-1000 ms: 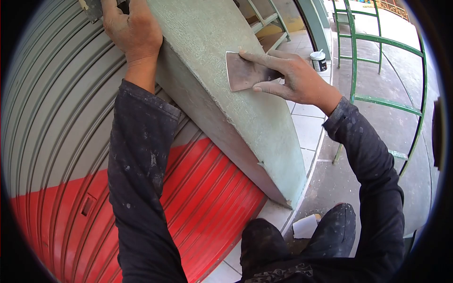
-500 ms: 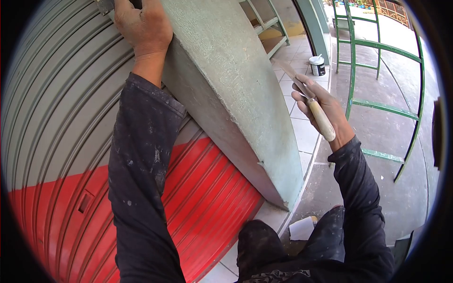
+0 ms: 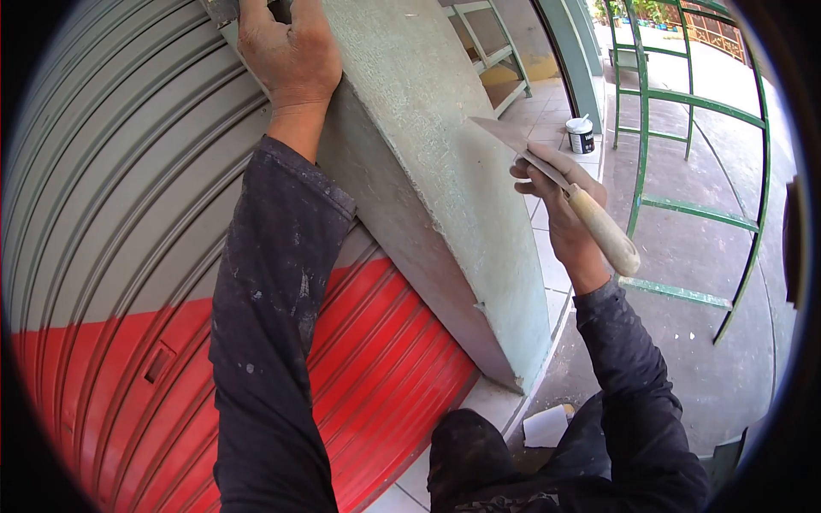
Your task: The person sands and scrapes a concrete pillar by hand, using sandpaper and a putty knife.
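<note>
My right hand (image 3: 569, 201) grips a pointing trowel (image 3: 603, 229) near its neck. The wooden handle slants down to the right, and the thin metal blade points up-left, its tip overlapping the face of a grey-green pillar (image 3: 445, 162) in this view. High up, my left hand (image 3: 291, 51) is at the pillar's left edge, its fingers closed around a dark grey, block-like object (image 3: 224, 10) that the top of the view cuts off. I cannot tell what that object is. The pillar's face looks rough and patchy, with a chipped corner running down it.
A ribbed roller shutter (image 3: 154, 214), grey above and red below, fills the left. On the tiles behind the pillar stands a black-and-white paint tub (image 3: 580, 135). A green metal frame (image 3: 697, 209) rises at right. A white piece (image 3: 546, 426) lies near my knees.
My right hand has swung left with the trowel, bringing the blade over the pillar's face. My left hand appears slightly farther right and lower as the view shifts.
</note>
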Demonstrator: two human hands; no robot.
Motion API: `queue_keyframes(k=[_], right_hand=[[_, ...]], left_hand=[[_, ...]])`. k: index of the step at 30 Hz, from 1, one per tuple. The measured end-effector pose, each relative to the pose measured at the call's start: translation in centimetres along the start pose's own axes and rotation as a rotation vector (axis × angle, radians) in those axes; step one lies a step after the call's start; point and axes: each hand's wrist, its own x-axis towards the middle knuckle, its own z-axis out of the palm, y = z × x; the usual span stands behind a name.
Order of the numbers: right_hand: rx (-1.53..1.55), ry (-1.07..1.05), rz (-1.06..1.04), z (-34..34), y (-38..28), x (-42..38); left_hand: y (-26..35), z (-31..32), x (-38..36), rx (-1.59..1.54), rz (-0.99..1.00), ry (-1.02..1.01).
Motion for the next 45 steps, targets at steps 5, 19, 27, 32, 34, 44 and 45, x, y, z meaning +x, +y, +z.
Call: queue_keyframes(k=[5,19,27,32,34,44,45], right_hand=[[-0.76,0.124,-0.441,1.8,0.3,-0.2],[-0.759,-0.169,-0.438,4.7,-1.2,-0.2],[-0.749,-0.263,-0.391,5.0,-3.2,0.3],[-0.743,-0.272,-0.41,5.1,-3.3,0.8],[-0.73,-0.27,-0.396,5.0,-3.5,1.0],[-0.709,-0.261,-0.434,4.3,-2.1,2.6],[-0.712,-0.248,-0.434,4.1,-1.3,3.1]], left_hand=[[0.7,0.0,0.0,-0.036,-0.041,-0.004],[1.1,0.2,-0.2,-0.089,-0.063,-0.016],[1.4,0.8,-0.3,-0.154,-0.076,0.027],[0.1,0.1,-0.1,-0.079,-0.018,-0.005],[0.2,0.1,-0.1,-0.077,-0.022,-0.016],[1.9,0.6,-0.1,-0.036,-0.05,0.011],[1.7,0.7,-0.3,-0.047,-0.048,0.029]])
